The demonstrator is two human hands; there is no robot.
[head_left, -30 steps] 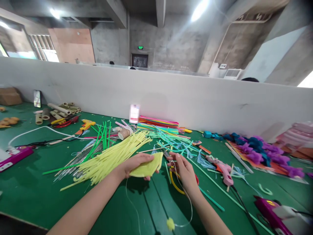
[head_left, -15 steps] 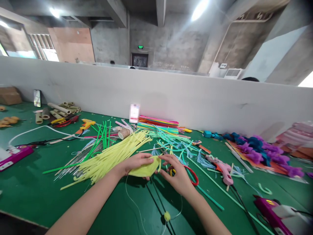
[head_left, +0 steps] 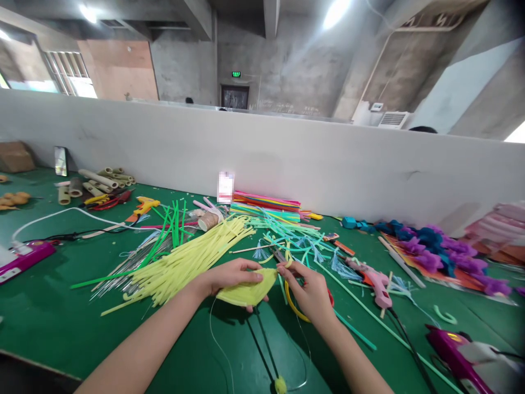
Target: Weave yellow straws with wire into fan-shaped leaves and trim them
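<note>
A flat, leaf-shaped yellow piece, seemingly made of pipe cleaners laid side by side, is gripped in my left hand, thumb on top and fingers beneath. My right hand pinches its right-hand tip, where a short yellow end sticks up. Scissors with yellow and red loops lie on the table, partly hidden under my right hand. Toward the table's near edge is a small yellow ball with dark sticks or their shadows running up from it. Thin pale thread hangs below the yellow piece.
A bundle of yellow pipe cleaners lies left, green ones behind it. Teal stems spread ahead. A pink glue gun lies right, a yellow one left. Power strips and purple flowers are at the right.
The yellow piece has shifted slightly right and turned, its tip pointing up to the right. My right hand has closed at that tip. The scissors' yellow loop shows more; the ball appears lower.
</note>
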